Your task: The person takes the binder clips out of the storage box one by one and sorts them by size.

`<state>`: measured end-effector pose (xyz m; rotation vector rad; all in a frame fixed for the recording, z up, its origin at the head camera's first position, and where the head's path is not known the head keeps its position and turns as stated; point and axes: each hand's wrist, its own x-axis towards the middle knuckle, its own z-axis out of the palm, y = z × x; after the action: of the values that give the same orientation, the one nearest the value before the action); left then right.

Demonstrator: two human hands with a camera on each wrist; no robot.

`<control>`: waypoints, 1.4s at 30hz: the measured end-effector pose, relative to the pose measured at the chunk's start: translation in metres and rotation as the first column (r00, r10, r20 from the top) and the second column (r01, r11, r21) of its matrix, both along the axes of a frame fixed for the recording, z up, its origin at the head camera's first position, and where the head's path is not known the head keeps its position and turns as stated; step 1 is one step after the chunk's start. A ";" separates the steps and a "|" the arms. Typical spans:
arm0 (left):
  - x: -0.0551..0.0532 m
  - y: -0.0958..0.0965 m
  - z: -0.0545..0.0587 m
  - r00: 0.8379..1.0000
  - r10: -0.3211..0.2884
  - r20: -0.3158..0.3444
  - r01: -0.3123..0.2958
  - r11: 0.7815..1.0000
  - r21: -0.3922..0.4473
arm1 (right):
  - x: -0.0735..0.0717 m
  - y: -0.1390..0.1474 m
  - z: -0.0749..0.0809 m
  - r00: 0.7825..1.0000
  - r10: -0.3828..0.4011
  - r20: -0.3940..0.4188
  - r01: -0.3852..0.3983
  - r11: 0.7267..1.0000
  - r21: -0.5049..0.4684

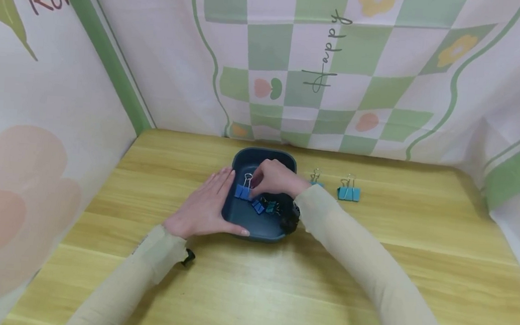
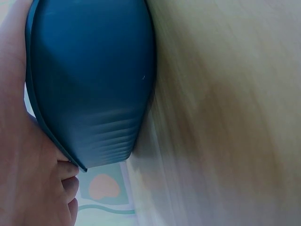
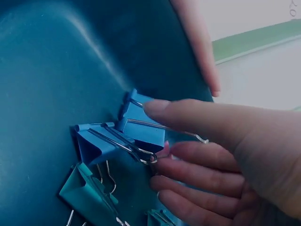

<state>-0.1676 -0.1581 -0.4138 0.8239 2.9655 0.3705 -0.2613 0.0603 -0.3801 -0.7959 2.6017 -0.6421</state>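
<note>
A dark blue tray [image 1: 242, 225] rests on the wooden table. My left hand [image 1: 207, 204] lies along its left side, fingers straight at the rim and thumb out over the front edge. Inside the tray, my right hand [image 1: 277, 178] pinches a blue binder clip [image 1: 242, 192]; the thumb presses on the clip [image 3: 146, 134] in the right wrist view, its fingers curving below. Close beside it are a second blue binder clip [image 3: 96, 147] and a teal binder clip [image 3: 84, 195]. Part of another teal clip [image 3: 160, 218] shows at the bottom of that view.
Right of the tray, a light blue binder clip [image 1: 348, 194] stands on the table [image 1: 418, 234] with its wire handles up. Another light blue clip [image 1: 316, 176] is partly hidden behind my right wrist. A printed cloth [image 1: 268, 47] hangs along the table's back edge.
</note>
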 end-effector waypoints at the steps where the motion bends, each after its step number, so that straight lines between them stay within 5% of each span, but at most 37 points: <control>1: 0.000 0.000 0.000 1.000 -0.001 0.002 0.001 1.000 -0.002 | 0.000 -0.001 -0.001 1.000 0.019 -0.002 -0.019 1.000 0.000; 8: -0.001 0.001 -0.001 1.000 -0.005 0.008 0.005 1.000 -0.003 | 0.000 -0.012 -0.009 0.995 0.101 -0.016 -0.100 0.992 0.071; 29: -0.001 0.003 0.000 1.000 -0.005 0.009 0.005 1.000 -0.005 | 0.002 -0.018 -0.006 0.996 0.091 -0.020 -0.087 0.987 0.137; 42: 0.001 0.003 0.003 0.999 0.021 0.039 -0.020 1.000 -0.022 | 0.004 -0.003 0.022 0.984 0.114 -0.138 -0.108 0.993 0.054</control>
<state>-0.1671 -0.1550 -0.4111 0.7756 2.9386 0.3501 -0.2576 0.0575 -0.3586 -0.9964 2.6634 -0.5081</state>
